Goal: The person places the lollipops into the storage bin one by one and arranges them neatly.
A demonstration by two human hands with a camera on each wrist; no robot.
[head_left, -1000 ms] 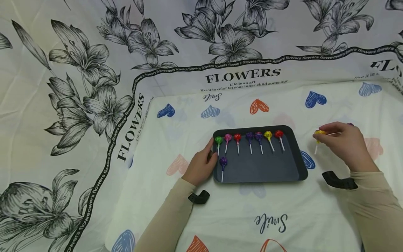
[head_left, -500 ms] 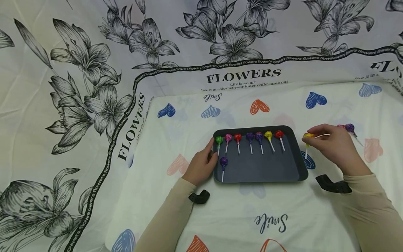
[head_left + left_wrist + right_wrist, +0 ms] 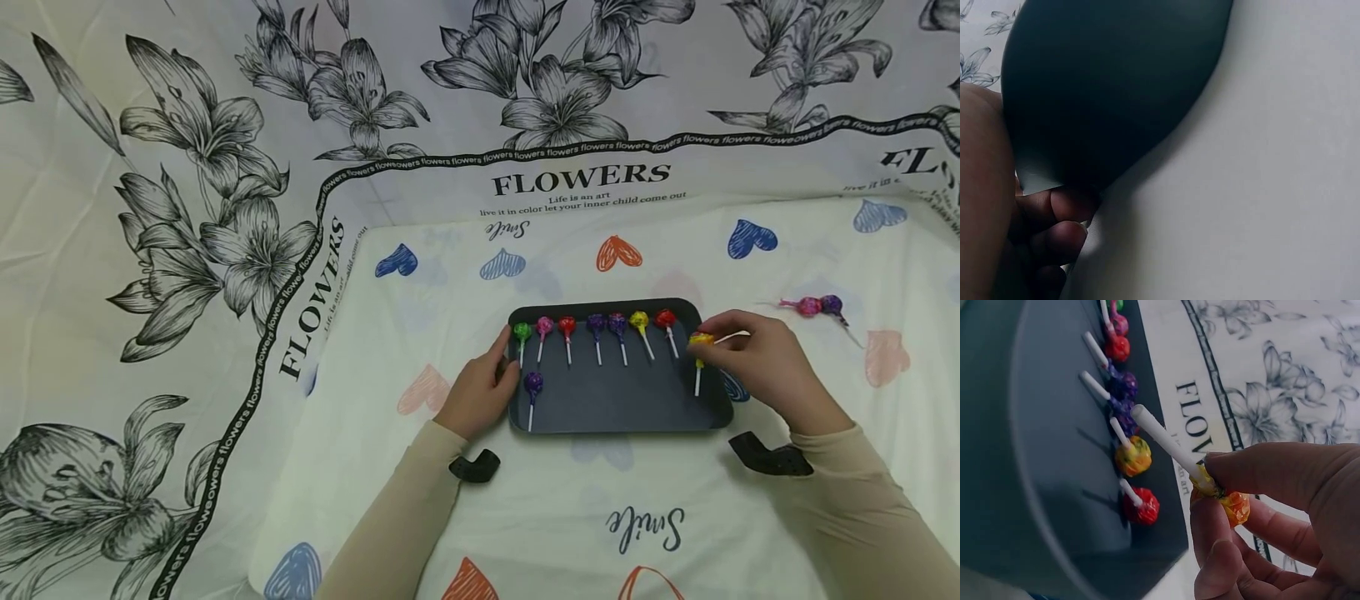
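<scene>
My right hand pinches a yellow lollipop between thumb and fingertips, over the tray's right end, its white stick pointing down in the head view. Up close in the right wrist view, the lollipop's wrapper looks yellow-orange. The dark grey tray carries a back row of lollipops: a green one, then pink, red, purple, yellow and a red one. In front of the green one lies a purple lollipop. My left hand grips the tray's left edge, its fingertips curled against the tray's outside.
Beyond my right hand, a pink lollipop and a purple lollipop lie on the cloth, which is printed with hearts. A flower-patterned sheet covers the back and left. Each wrist wears a black mount.
My right hand has moved left with the yellow lollipop, from beside the tray to over its right end. The pink and purple lollipops on the cloth are now uncovered. My left hand stays put.
</scene>
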